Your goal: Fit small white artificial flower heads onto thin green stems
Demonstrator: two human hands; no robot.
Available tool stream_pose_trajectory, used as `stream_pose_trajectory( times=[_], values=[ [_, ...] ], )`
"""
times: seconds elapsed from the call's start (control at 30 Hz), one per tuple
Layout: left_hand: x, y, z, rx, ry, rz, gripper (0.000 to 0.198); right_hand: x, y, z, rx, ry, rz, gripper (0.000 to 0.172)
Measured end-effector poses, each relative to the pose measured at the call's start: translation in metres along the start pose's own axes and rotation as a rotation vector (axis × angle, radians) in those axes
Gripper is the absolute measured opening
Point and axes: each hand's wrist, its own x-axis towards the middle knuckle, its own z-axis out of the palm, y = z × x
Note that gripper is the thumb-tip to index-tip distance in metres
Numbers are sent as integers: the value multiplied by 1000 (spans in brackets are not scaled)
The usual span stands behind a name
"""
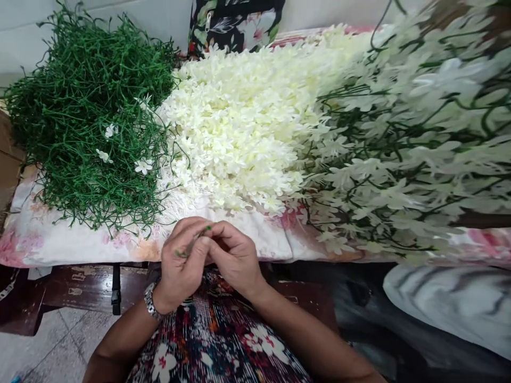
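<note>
My left hand [181,263], with a metal watch at its wrist, and my right hand [235,258] meet at the fingertips just over the front edge of the cloth-covered table. Both are closed in a pinch on a small green artificial stem [207,229], most of which is hidden by the fingers. Beyond my hands spreads a heap of loose cream-white artificial flowers [239,127]. To its left is a large tangled pile of green plastic stems [91,117], with a few white blossoms [143,166] on it.
Stems bearing white flowers [383,186] lie along the right side and overhang the front edge. A black floral bag [239,26] stands at the back by the wall. A cardboard box [10,154] is at the far left, and a grey-striped white thing [451,308] at the lower right.
</note>
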Motion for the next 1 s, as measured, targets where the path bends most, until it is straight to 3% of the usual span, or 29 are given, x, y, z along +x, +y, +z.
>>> stream_pose_trajectory(
  times=[0.1, 0.2, 0.23, 0.3, 0.37, 0.47, 0.57, 0.67, 0.87, 1.0],
  values=[
    [0, -2, 2, -162, 77, -23, 16, -2, 0, -1, -273, -32, -223, 8],
    [0, -7, -1, -224, 134, -49, 15, 2, -1, -17, -606, -69, -526, 8],
    [-1, -9, -3, -243, 149, -67, 14, 5, -2, -27, -741, -35, -622, 7],
    [-1, -13, -5, -295, 166, -102, 13, 14, -4, -47, -1011, 167, -772, 6],
    [-2, -15, -4, -329, 161, -142, 12, 25, -8, -64, -1253, 289, -714, 9],
    [-3, -15, 2, -306, 102, -203, 14, 38, -11, -73, -1467, 254, -591, 15],
    [-4, -16, 3, -235, 42, -222, 17, 41, -10, -69, -1521, 188, -562, 14],
    [-6, -20, -3, -169, 72, -229, 17, 36, -5, -66, -1479, 191, -588, 14],
    [-11, -24, -6, -230, 49, -326, 15, 32, 4, -76, -1385, 365, -791, 2],
    [-5, -19, 0, -241, -8, -374, 14, 35, 3, -79, -1303, 414, -799, 4]
  ],
)
